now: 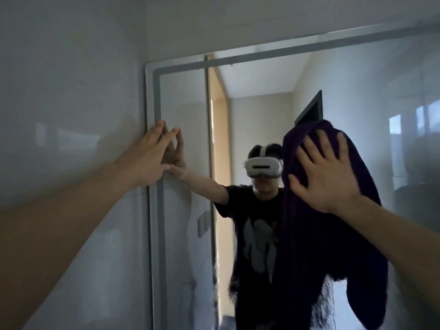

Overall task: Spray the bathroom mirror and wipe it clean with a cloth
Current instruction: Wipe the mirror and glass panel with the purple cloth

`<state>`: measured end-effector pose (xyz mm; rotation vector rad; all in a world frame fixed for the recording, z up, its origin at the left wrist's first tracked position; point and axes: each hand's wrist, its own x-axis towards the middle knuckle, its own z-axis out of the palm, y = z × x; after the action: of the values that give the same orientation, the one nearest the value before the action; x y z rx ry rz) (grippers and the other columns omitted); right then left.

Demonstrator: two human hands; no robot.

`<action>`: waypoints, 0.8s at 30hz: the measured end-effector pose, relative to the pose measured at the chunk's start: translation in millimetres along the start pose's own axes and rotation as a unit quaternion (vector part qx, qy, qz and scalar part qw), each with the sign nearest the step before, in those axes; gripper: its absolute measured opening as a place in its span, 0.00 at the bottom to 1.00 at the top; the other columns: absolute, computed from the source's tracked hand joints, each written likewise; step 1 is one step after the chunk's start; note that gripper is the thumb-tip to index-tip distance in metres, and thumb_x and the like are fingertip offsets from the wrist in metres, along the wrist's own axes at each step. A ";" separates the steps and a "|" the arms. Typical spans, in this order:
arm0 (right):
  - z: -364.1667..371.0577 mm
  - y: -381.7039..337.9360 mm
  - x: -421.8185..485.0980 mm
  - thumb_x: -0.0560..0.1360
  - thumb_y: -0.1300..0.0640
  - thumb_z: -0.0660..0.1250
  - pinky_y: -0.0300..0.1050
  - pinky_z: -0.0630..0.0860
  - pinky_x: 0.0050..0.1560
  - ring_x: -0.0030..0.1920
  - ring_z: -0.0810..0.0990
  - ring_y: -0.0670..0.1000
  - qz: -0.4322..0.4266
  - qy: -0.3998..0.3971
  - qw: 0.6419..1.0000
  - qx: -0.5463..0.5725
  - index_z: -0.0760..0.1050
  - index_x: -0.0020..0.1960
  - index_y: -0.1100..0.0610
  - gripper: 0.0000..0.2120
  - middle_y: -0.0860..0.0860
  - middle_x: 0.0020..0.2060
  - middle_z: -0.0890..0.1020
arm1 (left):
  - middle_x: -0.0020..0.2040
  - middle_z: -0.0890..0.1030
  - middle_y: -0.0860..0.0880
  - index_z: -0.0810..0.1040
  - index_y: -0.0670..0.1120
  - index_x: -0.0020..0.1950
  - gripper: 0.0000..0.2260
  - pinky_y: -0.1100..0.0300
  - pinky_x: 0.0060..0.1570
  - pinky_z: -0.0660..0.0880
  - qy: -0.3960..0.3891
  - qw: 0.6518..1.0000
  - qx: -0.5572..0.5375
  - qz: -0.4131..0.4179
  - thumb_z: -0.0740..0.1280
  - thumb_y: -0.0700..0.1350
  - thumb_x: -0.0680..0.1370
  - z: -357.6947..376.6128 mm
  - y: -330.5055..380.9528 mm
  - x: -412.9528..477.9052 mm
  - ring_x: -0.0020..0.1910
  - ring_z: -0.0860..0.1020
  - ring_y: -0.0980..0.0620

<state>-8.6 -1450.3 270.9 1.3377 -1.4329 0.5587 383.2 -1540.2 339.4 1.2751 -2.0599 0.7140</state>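
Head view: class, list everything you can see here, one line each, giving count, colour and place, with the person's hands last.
mirror: one, grey-edged, on the wall ahead
cloth: one, dark purple, against the mirror on the right, lower part hanging
wall: one, pale grey, left of the mirror
reflected person: one, black shirt, middle of the mirror
headset: one, white, on the reflected person
switch: one, pale, reflected at the mirror's lower left
left hand: one, fingers straight, tips on the mirror's left edge
right hand: one, fingers spread, pressing the cloth to the mirror
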 end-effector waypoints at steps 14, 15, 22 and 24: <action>29.7 -34.2 -91.0 0.73 0.38 0.62 0.70 0.45 0.77 0.76 0.62 0.65 -0.075 -0.005 0.997 0.025 0.71 0.74 0.52 0.32 0.55 0.74 0.73 | 0.82 0.29 0.50 0.33 0.68 0.78 0.42 0.24 0.71 0.42 0.077 0.992 -0.036 0.091 0.55 0.77 0.74 8.1 233.0 51.5 0.79 0.30 0.36; 34.2 -26.6 -99.8 0.73 0.38 0.63 0.69 0.45 0.77 0.77 0.62 0.64 -0.106 -0.003 0.994 0.022 0.70 0.73 0.51 0.32 0.53 0.74 0.73 | 0.81 0.28 0.49 0.32 0.69 0.78 0.42 0.23 0.71 0.41 0.075 0.993 -0.028 0.089 0.53 0.79 0.73 14.6 241.1 54.3 0.79 0.29 0.35; 33.0 70.7 -105.5 0.74 0.37 0.60 0.67 0.44 0.78 0.79 0.58 0.62 0.000 -0.005 1.000 -0.006 0.66 0.75 0.52 0.33 0.54 0.76 0.69 | 0.82 0.31 0.45 0.24 0.68 0.74 0.44 0.18 0.67 0.51 0.156 0.984 0.010 0.081 0.37 0.84 0.65 50.3 242.0 72.4 0.80 0.35 0.31; 25.6 102.6 -100.4 0.76 0.38 0.57 0.67 0.45 0.79 0.80 0.57 0.62 0.086 -0.004 0.996 -0.015 0.66 0.76 0.54 0.33 0.56 0.76 0.68 | 0.83 0.33 0.45 0.26 0.67 0.76 0.45 0.18 0.66 0.52 0.159 0.984 0.010 0.082 0.36 0.84 0.65 49.4 242.7 72.8 0.79 0.37 0.31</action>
<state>-129.2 -1402.5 204.4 1.2011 -1.5663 0.6406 125.9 -1522.6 328.6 0.9368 -1.9096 0.9495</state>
